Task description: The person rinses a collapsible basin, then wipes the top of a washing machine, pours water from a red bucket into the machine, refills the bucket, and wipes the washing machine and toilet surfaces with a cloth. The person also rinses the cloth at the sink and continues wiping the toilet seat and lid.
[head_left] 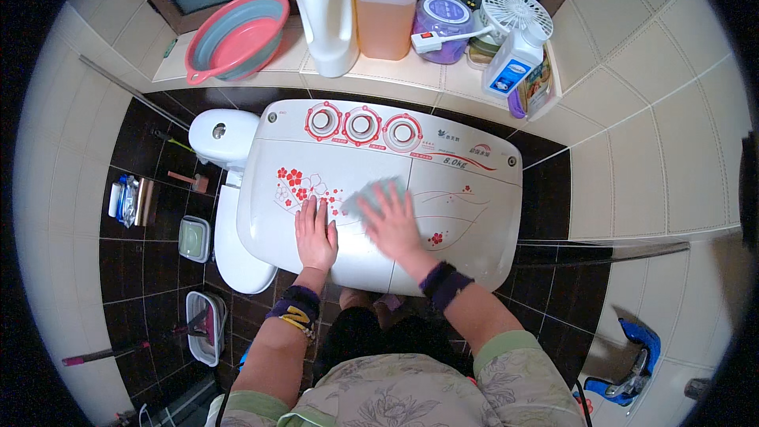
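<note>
under right hand (393, 224), blurred pale-green cloth (373, 194).

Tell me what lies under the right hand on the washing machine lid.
A pale green cloth shows past the fingers of the right hand, pressed flat on the white washing machine lid. The hand covers the rest of the cloth; motion blur hides its shape.

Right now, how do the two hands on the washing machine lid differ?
The left hand lies flat and bare on the white lid, sharp in the picture; the right hand presses a pale green cloth and looks motion-blurred. The left hand sits near the red flower print, the right nearer the lid's middle seam. Both wear dark wristbands.
</note>
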A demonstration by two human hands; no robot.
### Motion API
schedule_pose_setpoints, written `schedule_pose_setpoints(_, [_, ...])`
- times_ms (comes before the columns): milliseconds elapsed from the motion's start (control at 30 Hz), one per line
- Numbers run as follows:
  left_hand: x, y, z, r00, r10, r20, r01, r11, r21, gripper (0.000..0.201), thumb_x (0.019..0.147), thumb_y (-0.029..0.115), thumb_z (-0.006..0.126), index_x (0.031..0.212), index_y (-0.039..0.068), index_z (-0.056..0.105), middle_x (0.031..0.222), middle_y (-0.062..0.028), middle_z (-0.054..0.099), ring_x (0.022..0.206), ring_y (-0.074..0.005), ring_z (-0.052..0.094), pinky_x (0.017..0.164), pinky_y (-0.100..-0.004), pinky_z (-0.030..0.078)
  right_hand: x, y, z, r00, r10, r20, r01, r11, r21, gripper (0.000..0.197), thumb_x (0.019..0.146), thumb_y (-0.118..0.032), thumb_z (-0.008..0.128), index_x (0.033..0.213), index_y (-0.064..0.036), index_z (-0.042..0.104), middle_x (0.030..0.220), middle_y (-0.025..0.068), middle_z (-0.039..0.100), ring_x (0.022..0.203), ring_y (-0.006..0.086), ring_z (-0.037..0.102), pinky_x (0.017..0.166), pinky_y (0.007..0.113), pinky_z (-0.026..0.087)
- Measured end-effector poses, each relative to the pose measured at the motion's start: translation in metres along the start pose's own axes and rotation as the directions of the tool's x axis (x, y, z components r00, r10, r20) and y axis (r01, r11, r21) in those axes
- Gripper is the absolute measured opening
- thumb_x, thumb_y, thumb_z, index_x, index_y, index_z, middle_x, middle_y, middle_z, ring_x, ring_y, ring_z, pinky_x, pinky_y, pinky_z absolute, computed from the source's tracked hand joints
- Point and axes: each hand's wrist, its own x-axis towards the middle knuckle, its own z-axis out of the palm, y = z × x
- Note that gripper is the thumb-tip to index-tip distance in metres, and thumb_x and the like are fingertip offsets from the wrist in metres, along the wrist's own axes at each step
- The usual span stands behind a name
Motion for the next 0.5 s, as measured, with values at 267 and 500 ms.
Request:
schedule_pose_setpoints(267, [0.001,-0.001,0.0,0.999,0.002,0.034,-0.002,1.0,0.019,0.054,0.092,0.02,0.056,0.143,0.005,0.046,0.154,-0.0176,0.038,0.144,-0.0364,0.032,0.12,-0.0526,0.023,-0.032,0.076,-0.027,0.983,0.182,0.019,-0.182,0.983,0.009,0.068,0.089,-0.043,0.064,0.151,-0.0225,0.043,0.158,0.0141,0.033,0.148,0.0407,0.024,0.115,0.067,0.019])
schedule_pose_setpoints(500, [0.003,-0.001,0.002,0.999,0.021,0.036,-0.021,1.0,0.014,0.056,0.092,0.019,0.055,0.144,0.004,0.045,0.155,-0.0183,0.037,0.144,-0.0372,0.032,0.12,-0.0532,0.022,0.039,0.093,0.004,0.884,0.443,-0.147,-0.454,0.89,-0.048,0.062,0.098,-0.039,0.052,0.152,-0.0133,0.038,0.159,0.0187,0.03,0.148,0.042,0.023,0.116,0.065,0.017])
